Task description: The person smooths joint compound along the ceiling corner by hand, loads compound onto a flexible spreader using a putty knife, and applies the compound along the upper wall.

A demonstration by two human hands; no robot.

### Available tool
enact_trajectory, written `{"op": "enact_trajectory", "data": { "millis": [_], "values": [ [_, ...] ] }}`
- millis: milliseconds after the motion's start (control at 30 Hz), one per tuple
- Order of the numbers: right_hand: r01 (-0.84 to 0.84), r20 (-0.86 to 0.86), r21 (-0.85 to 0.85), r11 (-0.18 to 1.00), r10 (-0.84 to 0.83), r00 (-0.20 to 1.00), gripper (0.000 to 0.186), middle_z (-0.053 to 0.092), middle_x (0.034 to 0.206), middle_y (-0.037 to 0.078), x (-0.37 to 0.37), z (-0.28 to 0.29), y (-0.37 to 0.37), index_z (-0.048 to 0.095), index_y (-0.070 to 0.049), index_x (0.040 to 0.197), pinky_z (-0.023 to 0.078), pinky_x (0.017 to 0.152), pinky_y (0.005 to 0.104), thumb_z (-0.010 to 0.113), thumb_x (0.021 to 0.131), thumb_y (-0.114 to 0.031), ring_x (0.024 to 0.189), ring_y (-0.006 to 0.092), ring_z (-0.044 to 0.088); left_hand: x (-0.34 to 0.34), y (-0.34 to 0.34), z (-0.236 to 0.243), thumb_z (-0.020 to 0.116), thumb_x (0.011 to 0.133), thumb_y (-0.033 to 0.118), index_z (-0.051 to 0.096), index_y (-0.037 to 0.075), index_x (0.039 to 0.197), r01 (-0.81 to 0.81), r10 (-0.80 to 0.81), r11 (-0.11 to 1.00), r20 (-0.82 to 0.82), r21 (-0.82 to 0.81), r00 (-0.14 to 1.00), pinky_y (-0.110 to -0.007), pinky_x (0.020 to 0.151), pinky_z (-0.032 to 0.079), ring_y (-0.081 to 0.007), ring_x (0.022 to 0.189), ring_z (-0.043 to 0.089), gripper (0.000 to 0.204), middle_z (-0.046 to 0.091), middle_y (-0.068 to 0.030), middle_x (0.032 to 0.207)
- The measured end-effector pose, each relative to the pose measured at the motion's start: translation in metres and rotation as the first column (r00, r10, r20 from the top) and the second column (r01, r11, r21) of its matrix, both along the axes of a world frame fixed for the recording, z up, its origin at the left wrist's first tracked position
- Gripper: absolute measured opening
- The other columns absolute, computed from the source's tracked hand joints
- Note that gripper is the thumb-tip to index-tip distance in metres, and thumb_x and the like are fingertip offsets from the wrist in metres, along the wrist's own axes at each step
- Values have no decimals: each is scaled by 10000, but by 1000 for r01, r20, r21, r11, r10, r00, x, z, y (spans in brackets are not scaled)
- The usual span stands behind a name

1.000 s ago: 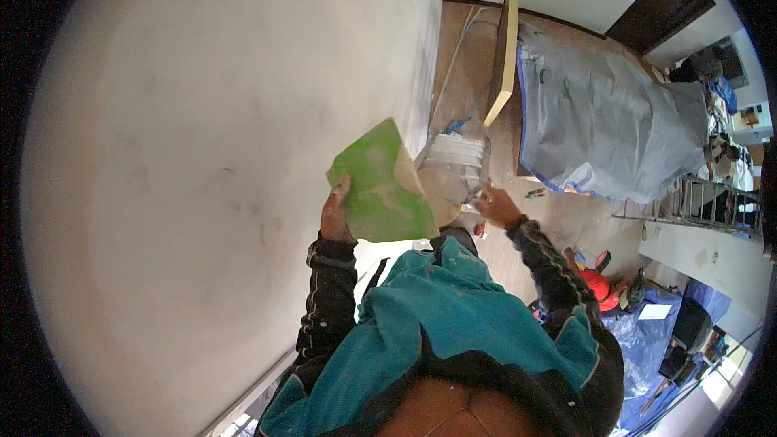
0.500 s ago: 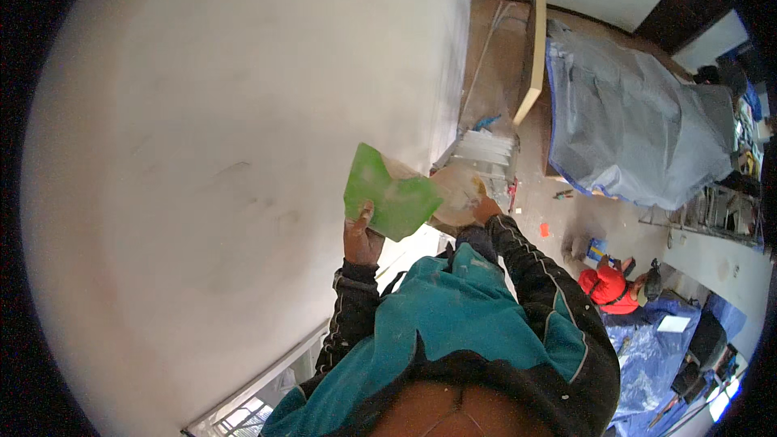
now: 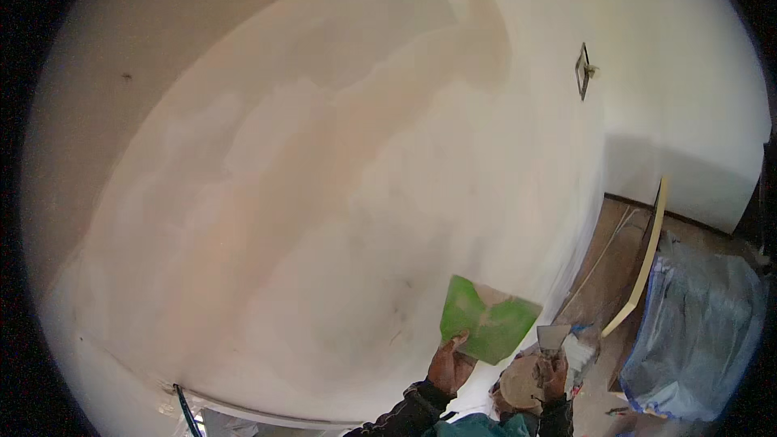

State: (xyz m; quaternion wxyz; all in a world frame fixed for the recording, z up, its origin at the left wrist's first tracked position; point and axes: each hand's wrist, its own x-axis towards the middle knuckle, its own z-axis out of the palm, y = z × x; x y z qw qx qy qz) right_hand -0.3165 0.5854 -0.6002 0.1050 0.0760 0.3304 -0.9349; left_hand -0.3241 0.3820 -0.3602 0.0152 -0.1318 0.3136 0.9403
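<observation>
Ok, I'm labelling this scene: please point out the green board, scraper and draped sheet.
Green board (image 3: 490, 329): head view, its green face.
Scraper (image 3: 554, 337): head view, its blade.
Draped sheet (image 3: 701, 328): head view, its middle.

Left of and above the green board (image 3: 490, 322), nothing stands in front of the broad wall (image 3: 340, 275), so a hand could pass sideways or up there; how deep the gap between board and wall is cannot be told. The left hand (image 3: 451, 366) blocks the board's lower left corner. Just off its right edge, the flat scraper blade (image 3: 554, 337) and right hand (image 3: 553, 376) leave only a sliver. Below right, a round tan container (image 3: 520, 382) and stepladder (image 3: 579, 354) crowd the way; farther right stands a pale-edged panel (image 3: 645, 267).
</observation>
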Motion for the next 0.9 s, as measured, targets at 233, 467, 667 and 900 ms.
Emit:
{"op": "enact_trajectory", "data": {
  "millis": [233,467,667,900],
  "values": [
    [240,-178,-38,970,-243,954,310,591,934,53,-8,163,-29,549,-78,1121,466,520,244,499,1016,-366,671,142,570,-11,5,35,541,919,-5,487,2,1271,67,-65,998,-167,7,984,-414,1047,449,-236,1153,568,356,575,-102,1254],
    [343,-416,508,790,-124,901,354,617,852,98,2,185,9,533,-11,1153,461,583,296,577,957,-302,605,191,563,11,-8,62,533,972,44,469,25,1318,-153,103,974,-277,-164,955,-395,1066,433,-209,1200,532,353,560,-96,1282],
    [283,-457,763,581,176,872,560,666,854,178,24,236,25,442,3,1361,451,607,326,649,872,-177,688,199,614,29,-30,52,528,998,199,385,47,1400,-177,115,964,-288,-199,951,-464,1069,428,-259,1263,497,453,503,-117,1379],
    [193,-376,854,483,316,871,658,650,680,119,-2,291,25,418,-86,1434,493,635,327,683,832,-85,589,223,610,9,-29,46,521,1007,169,395,104,1413,-183,139,958,-204,-221,969,-487,1045,438,-242,1249,499,430,495,-75,1375]
  ]
}}
